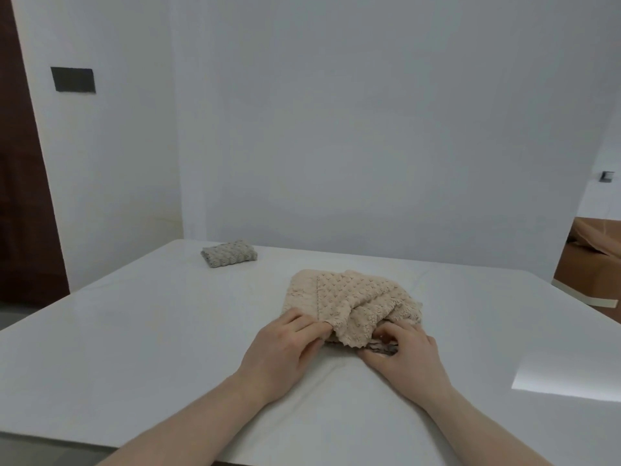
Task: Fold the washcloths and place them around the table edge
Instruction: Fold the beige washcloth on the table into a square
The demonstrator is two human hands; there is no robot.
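A grey washcloth lies folded at the worktop's far-left edge. Mid-worktop, the left hand pinches the beige washcloth's near edge; the right hand grips its other corner — folding underway. Next: square up the edges before creasing.

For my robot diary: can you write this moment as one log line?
hands: left hand and right hand both pinch beige washcloth | gray washcloth: folded, far table edge

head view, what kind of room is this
Probably a plain room in a home, though that is uncertain: a white table stands against a bare white wall, with a dark wooden door at the left and a cardboard box at the right.
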